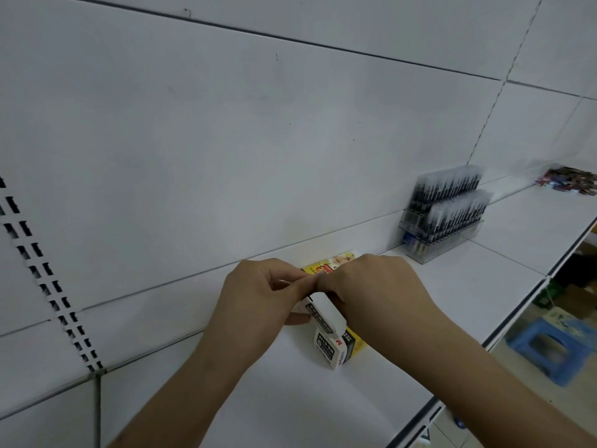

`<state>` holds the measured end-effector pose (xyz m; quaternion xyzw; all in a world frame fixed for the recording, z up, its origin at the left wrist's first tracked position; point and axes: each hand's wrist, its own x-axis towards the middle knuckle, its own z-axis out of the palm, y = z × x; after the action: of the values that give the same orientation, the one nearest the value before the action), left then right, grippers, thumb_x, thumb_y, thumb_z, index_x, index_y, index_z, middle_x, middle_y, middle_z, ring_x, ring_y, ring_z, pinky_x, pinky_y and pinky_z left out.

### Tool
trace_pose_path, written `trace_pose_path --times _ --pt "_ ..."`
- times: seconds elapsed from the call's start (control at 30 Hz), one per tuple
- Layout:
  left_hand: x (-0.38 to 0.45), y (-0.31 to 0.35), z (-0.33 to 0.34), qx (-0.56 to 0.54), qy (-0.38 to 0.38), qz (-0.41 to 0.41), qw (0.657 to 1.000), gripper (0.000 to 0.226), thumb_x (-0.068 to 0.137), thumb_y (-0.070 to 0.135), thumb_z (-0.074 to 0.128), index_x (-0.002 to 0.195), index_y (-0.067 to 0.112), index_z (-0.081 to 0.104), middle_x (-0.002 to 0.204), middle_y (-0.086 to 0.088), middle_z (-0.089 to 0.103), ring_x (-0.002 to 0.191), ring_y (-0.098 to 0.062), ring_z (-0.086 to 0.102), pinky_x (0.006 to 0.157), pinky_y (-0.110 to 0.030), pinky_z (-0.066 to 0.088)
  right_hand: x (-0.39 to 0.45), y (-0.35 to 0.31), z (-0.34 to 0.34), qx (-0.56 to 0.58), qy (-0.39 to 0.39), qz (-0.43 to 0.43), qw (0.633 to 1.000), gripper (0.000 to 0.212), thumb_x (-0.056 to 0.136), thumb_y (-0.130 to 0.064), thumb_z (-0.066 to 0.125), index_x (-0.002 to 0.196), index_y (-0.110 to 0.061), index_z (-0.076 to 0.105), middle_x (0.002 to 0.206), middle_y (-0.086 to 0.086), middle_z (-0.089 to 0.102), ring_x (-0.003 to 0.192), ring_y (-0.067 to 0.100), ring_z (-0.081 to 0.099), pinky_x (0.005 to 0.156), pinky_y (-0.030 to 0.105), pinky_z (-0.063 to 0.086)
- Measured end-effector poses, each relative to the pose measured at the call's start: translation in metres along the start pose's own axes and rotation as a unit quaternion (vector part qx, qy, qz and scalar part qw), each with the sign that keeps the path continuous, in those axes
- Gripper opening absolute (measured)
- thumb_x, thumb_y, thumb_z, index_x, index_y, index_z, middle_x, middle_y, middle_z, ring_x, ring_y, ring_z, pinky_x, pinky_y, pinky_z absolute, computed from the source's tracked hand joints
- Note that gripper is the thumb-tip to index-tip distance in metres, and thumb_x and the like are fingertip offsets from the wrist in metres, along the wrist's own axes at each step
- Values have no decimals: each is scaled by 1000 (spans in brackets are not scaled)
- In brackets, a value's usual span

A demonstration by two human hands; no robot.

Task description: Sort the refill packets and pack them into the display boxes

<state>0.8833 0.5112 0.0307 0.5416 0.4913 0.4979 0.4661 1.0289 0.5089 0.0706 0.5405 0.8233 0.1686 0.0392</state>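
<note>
White shop shelving (484,286) with a pale back panel fills the view; a clear rack of dark pens (442,215) stands well off to the right. Near the front of the shelf sits a small white and yellow display box (332,345), its printed flap raised behind. Both hands meet just above it: the left hand (258,292) and right hand (371,282) have their fingers curled, fingertips together, apparently pinching something thin at the box's top, though what they hold is hidden. The box looks like light, thin card, easily crushed or tipped, so it is best steadied by its side walls while packets slide in from above.
</note>
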Motion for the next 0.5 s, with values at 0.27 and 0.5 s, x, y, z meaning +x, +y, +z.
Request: trace_pose_path --times 0.27,0.5 --pt "4 4 -16 -26 -1 25 999 10 85 9 71 79 7 79 80 -11 75 83 -26 72 65 -32 62 -21 27 3 335 134 -92 928 23 88 -46 62 110 -46 69 76 -34 59 62 -3 54 54 12 35" --pt "10 2 -29 -5 -36 30 999 14 90 6 65 86 5 78 82 -13 76 73 -20 73 60 -23 57 0 38 55 473 50 -104 874 64 78 -32 80 126 -57 47 118 -36 53 77 4 56 69 11 44"
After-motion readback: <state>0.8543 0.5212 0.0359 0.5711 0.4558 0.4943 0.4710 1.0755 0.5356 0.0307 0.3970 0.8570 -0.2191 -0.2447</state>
